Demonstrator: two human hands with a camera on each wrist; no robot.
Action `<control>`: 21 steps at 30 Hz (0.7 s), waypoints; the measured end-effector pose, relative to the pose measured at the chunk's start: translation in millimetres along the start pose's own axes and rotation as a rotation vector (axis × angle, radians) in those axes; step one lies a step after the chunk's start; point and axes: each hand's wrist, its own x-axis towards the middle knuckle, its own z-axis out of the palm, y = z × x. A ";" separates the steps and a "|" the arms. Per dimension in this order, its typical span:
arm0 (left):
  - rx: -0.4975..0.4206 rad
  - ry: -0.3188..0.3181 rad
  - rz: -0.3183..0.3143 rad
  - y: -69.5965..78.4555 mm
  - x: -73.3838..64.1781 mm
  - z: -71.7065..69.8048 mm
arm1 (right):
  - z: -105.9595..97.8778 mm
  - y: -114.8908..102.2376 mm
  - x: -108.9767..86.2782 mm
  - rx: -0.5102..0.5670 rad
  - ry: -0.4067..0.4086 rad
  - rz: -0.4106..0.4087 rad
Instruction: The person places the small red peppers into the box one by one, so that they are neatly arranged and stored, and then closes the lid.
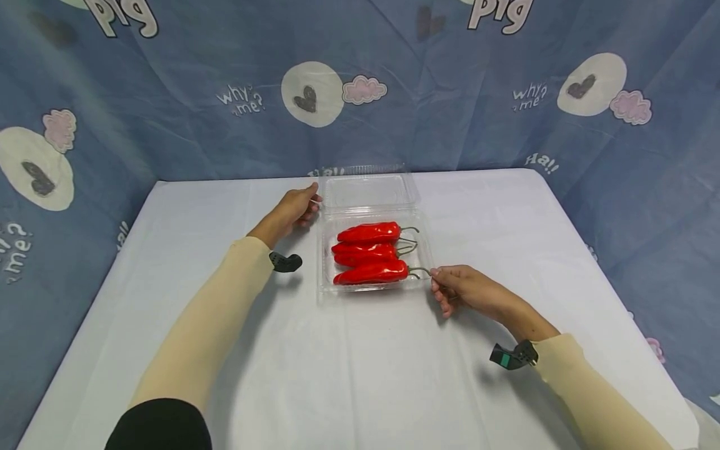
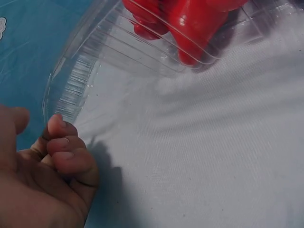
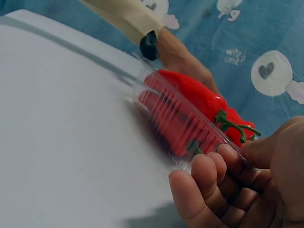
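A clear plastic clamshell container (image 1: 325, 256) lies with its hinged lid (image 1: 368, 191) folded back. Several glossy red peppers (image 1: 370, 272) with green stems lie side by side in the base, stems toward the right. My right hand (image 1: 464, 289) pinches the container's near right corner between thumb and index finger; in the right wrist view the thumb (image 3: 261, 153) presses at the rim. At the lid's left edge is my left hand (image 1: 295, 209). In the left wrist view its fingers (image 2: 73, 161) are loosely bent, fingertips right at the clear edge, with the thumb apart from them.
A white cloth (image 1: 315, 369) covers the table. Behind it hangs a blue printed curtain (image 1: 439, 119), close to the table's back edge and the raised lid. Wrist-worn cameras sit on the left (image 1: 285, 262) and right (image 1: 514, 355) wrists.
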 end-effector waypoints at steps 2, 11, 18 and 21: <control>0.011 -0.007 0.014 1.0 0.2 1.3 | -0.3 0.4 0.0 -0.004 -0.004 -0.006; 0.053 -0.005 0.068 -2.4 1.3 1.2 | -0.1 1.8 -0.3 -0.009 0.003 -0.012; 0.051 0.017 0.130 -4.2 -0.2 0.7 | 0.3 1.3 -1.1 -0.006 0.016 -0.007; 0.044 0.043 0.167 -4.7 -2.3 0.9 | -0.1 1.2 -0.6 -0.007 0.013 -0.013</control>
